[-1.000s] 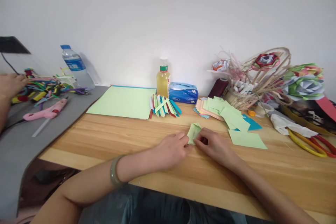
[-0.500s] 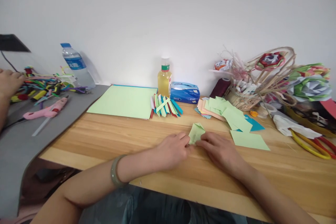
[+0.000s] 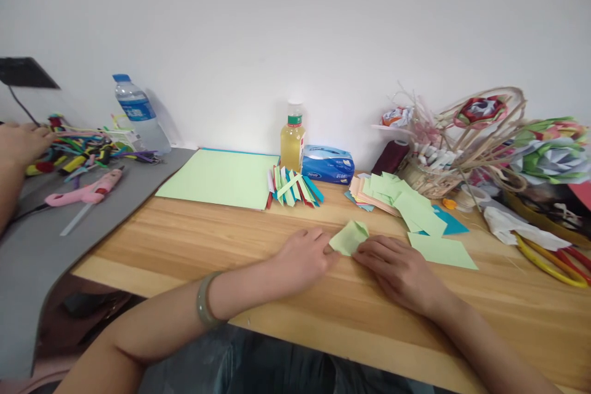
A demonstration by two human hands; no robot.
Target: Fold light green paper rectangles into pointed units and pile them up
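Wooden table (image 3: 221, 237) | bottle (image 3: 294, 119): yellow liquid (image 3: 290, 151) | tub (image 3: 427, 182): white sticks (image 3: 436, 158) | hands (image 3: 305, 260) (image 3: 402, 271): folded paper (image 3: 347, 239)

Matt, creased paper is seen in the pale-green folded piece (image 3: 347, 239) at center, set off by the smooth, faintly lustrous grained wood of the tabletop (image 3: 198, 234). A polished gloss is shown by the bangle (image 3: 202, 301), lower left of center. Shiny film is displayed on the blue tissue pack (image 3: 325, 167) above center, clear plastic in the water bottle (image 3: 136, 108) at upper left. Smooth pink plastic is presented by the glue gun (image 3: 85, 194), matt gray by the mat (image 3: 99, 240), both at left; layered paper is shown in the rosette flower (image 3: 480, 112), upper right.
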